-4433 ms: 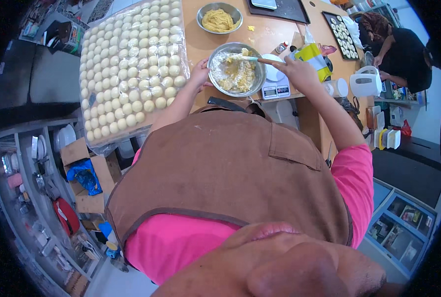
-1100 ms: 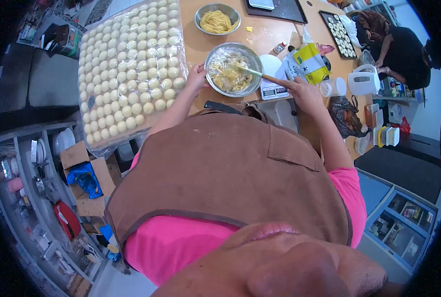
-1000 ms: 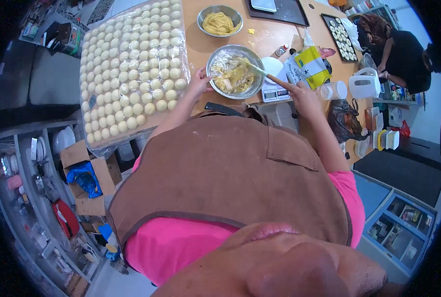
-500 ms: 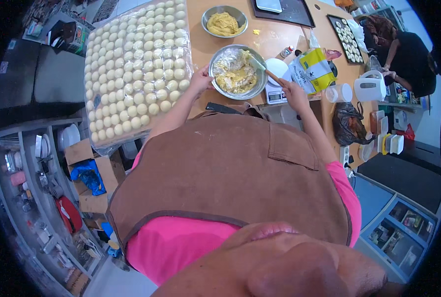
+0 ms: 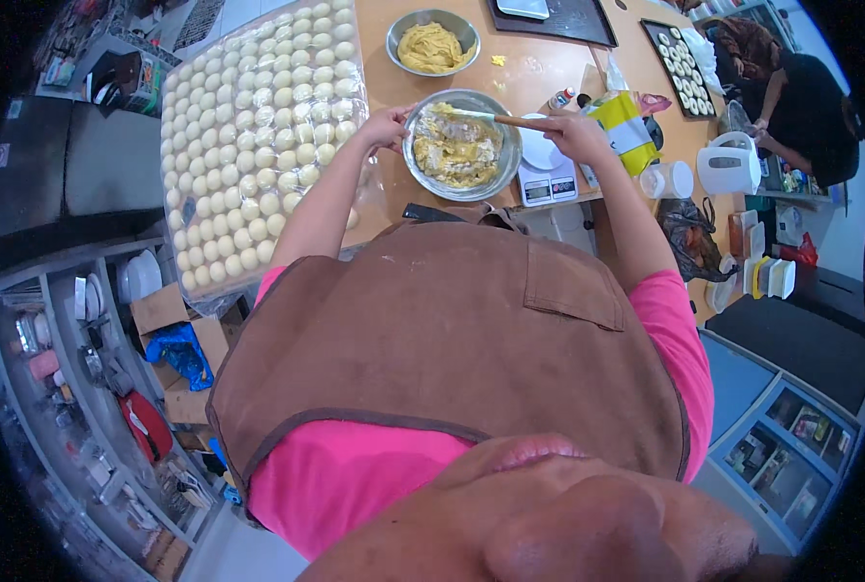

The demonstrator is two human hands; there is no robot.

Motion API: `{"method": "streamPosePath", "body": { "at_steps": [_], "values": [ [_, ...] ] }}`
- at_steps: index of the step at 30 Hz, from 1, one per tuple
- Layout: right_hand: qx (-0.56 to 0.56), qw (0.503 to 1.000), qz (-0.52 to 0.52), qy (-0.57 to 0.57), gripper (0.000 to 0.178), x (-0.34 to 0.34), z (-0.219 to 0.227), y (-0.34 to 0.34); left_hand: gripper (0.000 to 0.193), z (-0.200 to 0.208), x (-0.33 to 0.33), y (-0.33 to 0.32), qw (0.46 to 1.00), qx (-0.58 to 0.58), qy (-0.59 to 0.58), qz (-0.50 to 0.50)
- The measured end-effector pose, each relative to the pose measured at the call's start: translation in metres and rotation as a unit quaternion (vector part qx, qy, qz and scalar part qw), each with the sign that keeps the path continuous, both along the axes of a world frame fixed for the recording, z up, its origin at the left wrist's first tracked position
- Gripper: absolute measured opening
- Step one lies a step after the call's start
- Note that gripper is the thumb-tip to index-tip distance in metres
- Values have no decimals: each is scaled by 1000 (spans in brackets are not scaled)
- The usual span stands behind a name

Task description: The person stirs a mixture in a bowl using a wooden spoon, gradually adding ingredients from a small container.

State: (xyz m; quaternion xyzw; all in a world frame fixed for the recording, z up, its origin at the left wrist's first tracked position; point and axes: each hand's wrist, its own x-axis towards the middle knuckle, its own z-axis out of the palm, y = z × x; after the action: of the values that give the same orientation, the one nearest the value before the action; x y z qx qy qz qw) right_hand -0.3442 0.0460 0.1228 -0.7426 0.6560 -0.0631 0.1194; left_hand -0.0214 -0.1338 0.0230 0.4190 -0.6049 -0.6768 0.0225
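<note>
A metal mixing bowl (image 5: 511, 153) of streaky dough (image 5: 459, 165) sits at twelve o'clock. Left hand (image 5: 387, 129) grips its rim at nine; right hand (image 5: 580, 136) grips a spatula (image 5: 498, 117) at three. Mixing seems in hand; white patches probably call for more folding.

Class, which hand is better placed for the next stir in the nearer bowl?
Probably the right hand: it grips the spatula, which reaches into the bowl; the left hand holds the bowl's side.

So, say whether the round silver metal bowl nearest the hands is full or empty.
Partly full: lumpy yellow-and-white mixture lies inside the bowl, whose bare inner wall shows around it.
</note>
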Motion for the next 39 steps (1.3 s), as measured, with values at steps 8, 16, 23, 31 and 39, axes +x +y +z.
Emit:
{"method": "streamPosePath", "body": {
  "at_steps": [8, 16, 23, 31, 39],
  "values": [
    [-5, 999, -34, 9, 28, 10, -3, 22, 63, 2, 1, 3, 998, -13, 36, 44],
    [-18, 976, -171, -130, 32, 9, -35, 72, 75, -33, 10, 107, 969, -69, 90, 221],
    [3, 979, -153, -131, 33, 4, -38, 55, 71, -82, -4, 114, 942, -199, 163, 215],
    [41, 977, -122, -169, 35, -21, -29, 26, 69, -58, 7, 70, 978, -190, 84, 22],
    [62, 988, -54, -127, 32, -41, -6, -16, 76, -37, -4, 21, 984, -90, 97, -120]
  ]
}}
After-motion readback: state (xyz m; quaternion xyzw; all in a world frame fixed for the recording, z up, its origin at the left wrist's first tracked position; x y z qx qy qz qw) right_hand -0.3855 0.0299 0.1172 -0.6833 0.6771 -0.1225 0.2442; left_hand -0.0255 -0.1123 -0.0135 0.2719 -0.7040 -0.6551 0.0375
